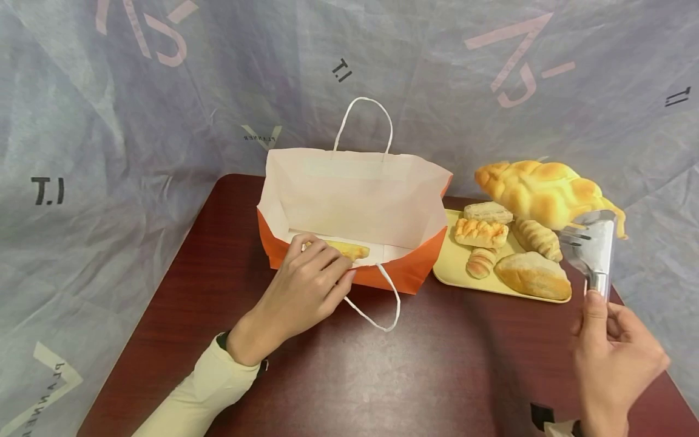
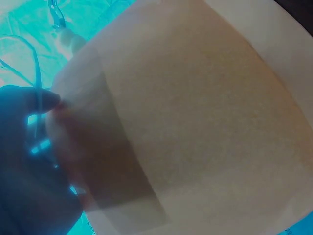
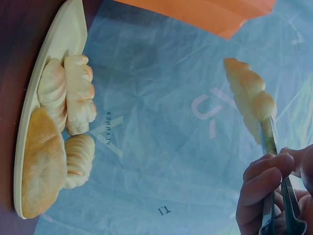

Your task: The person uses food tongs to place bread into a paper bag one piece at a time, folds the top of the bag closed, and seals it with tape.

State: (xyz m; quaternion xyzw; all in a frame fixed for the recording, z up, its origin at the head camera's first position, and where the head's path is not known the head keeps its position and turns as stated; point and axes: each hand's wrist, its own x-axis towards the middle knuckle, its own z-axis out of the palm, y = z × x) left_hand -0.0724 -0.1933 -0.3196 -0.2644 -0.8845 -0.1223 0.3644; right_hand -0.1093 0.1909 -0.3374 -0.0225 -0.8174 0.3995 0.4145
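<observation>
My right hand [image 1: 619,358] grips metal tongs [image 1: 599,249], whose jaws hold a large braided bread loaf [image 1: 524,189] up by one end. In the right wrist view the loaf [image 3: 249,90] hangs in the air, above the level of the other breads. At the centre stands an orange paper bag [image 1: 404,277], white inside, with its mouth spread wide. Over its near rim lie the fingers of my left hand [image 1: 308,279], thumb outside, pinching the paper. A yellowish bread piece [image 1: 355,250] lies inside the bag, partly behind those fingers.
Right of the bag, a pale yellow tray [image 1: 450,267] carries several breads, among them a smooth oval loaf [image 1: 532,276] and a ridged roll [image 1: 537,238]. White cord handles [image 1: 392,118] rise behind and droop in front of the bag. Grey printed cloth [image 1: 415,79] hangs behind the table.
</observation>
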